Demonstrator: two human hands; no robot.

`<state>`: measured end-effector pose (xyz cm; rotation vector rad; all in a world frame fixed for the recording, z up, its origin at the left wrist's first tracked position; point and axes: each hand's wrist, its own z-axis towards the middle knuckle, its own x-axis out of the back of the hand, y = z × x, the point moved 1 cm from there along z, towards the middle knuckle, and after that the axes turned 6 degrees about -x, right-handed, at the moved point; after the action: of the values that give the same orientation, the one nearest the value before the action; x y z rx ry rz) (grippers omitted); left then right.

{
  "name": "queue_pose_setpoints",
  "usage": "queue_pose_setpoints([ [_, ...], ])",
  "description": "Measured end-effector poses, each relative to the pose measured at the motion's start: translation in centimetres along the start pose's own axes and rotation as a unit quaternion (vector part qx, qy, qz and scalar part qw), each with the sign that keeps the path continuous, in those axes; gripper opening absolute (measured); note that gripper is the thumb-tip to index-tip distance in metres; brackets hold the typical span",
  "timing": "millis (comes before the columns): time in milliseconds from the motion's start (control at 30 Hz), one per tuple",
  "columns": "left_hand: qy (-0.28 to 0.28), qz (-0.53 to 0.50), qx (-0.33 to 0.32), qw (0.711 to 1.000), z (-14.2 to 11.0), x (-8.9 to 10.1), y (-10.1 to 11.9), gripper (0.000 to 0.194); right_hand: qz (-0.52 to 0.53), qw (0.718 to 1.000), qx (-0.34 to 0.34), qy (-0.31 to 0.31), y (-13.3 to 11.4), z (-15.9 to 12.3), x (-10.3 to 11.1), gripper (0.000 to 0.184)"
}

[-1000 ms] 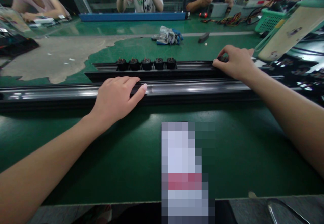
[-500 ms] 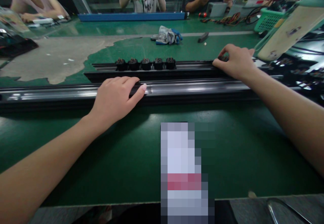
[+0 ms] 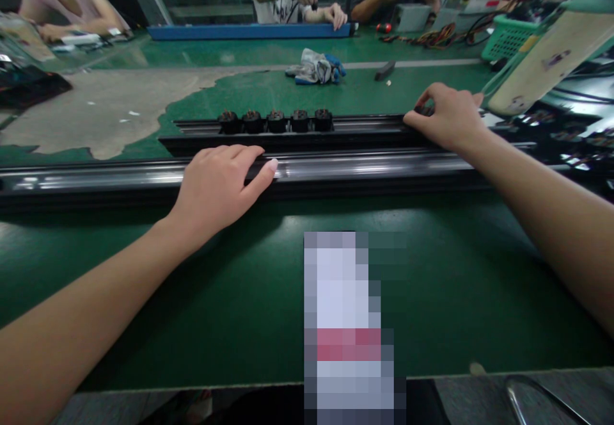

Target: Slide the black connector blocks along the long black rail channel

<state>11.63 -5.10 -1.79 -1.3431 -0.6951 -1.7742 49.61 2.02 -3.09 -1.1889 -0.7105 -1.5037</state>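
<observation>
My left hand lies across the near black metal rail, palm down, its thumb apart from the fingers on top of the rail. Behind it runs a second black rail, carrying a row of several round black socket modules with small metal contacts. At that rail's right part, my right hand has thumb and forefinger curled around another black socket module, mostly hidden by the fingers.
A pixelated upright shape stands at the front. Grey-blue gloves and a dark small block lie beyond the rails. A tilted bottle and green basket are at right. Co-workers sit behind a long blue bar.
Both my hands and the rails stay put. Across the table, one co-worker's hands have moved right and down toward the blue bar; another's hand with something orange has risen.
</observation>
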Motion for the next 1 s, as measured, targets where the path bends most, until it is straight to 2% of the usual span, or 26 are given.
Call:
queue_pose_setpoints([
  [333,0.000,-0.004,0.002,1.000,0.0,-0.1,-0.1,0.067,0.017,1.000,0.004,0.018,0.6,0.4,-0.6,0.035],
  [700,-0.001,-0.006,0.006,1.000,0.0,0.0,-0.1,0.067,0.031,0.998,-0.053,0.018,0.9,0.7,-0.6,0.036],
  [1000,0.002,-0.005,0.002,1.000,0.0,-0.1,-0.2,0.067,0.050,0.997,-0.046,0.039,1.2,0.9,-0.9,0.034],
])
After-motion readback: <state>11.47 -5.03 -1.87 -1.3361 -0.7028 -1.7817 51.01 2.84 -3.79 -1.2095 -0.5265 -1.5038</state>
